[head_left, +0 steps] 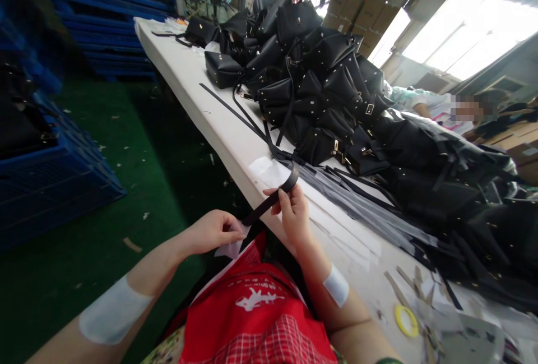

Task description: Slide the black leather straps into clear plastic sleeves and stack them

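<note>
A black strap (264, 207) stretches between my hands over the table's near edge, its far end curling upward. My right hand (293, 212) is closed around it with thumb and fingers near that curled end. At the strap's lower end, my left hand (216, 232) pinches a thin, whitish translucent wrapper (229, 249), which hangs below the fingers. Whether the left fingers also grip the strap itself is unclear. More black straps (233, 109) lie loose on the white table (185, 81) beyond my hands, beside a sheet of white paper (269, 172).
A large heap of black handbags (311, 83) covers the table's far side. Wrapped straps (361, 207) lie to the right, near a yellow tape roll (406, 320). A blue crate (63, 184) and blue pallets (109, 10) stand left. A person (441, 107) is across the table.
</note>
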`<move>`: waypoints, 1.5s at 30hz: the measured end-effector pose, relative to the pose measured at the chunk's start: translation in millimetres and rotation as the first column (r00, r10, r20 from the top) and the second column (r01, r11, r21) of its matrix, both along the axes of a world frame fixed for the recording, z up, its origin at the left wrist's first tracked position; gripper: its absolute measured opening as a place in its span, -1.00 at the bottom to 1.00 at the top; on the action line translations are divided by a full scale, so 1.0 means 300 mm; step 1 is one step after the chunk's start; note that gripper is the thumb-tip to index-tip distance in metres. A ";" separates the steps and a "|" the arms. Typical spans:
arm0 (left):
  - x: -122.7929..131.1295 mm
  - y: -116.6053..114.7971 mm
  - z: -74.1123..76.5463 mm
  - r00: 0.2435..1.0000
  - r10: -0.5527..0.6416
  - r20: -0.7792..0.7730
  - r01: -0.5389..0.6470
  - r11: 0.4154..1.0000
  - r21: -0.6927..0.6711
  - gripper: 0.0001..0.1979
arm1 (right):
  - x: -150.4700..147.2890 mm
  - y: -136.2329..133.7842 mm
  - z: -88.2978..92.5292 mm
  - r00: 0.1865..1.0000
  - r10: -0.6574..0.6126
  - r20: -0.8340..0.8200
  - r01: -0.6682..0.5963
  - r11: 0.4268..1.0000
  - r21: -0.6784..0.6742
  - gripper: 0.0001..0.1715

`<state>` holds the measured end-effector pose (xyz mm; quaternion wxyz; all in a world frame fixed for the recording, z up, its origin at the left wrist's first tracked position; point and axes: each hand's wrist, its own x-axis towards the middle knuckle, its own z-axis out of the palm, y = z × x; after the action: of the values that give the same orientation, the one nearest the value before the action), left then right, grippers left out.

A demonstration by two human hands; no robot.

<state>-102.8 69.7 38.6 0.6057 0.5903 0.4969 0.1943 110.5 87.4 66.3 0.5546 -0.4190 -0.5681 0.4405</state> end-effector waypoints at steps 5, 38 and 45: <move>0.002 -0.003 -0.002 0.996 0.048 0.076 -0.047 0.999 -0.003 -0.61 | -0.007 0.003 -0.046 1.000 -0.011 -0.017 0.010 0.998 -0.061 -0.77; 0.014 -0.026 -0.114 0.928 0.372 -0.027 -0.319 0.831 0.456 -0.51 | -0.149 0.087 -0.108 0.914 0.267 -0.304 -0.367 0.864 -0.345 -0.53; 0.029 -0.017 -0.133 0.951 0.270 -0.150 -0.158 0.843 0.515 -0.58 | 0.028 0.218 0.011 0.887 -0.044 -0.460 -0.121 0.939 -0.322 -0.43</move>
<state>-94.0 64.5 -1.2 0.3499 0.6842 0.5561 0.3166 118.8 152.9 69.7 0.5834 -0.3806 -0.3434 0.6300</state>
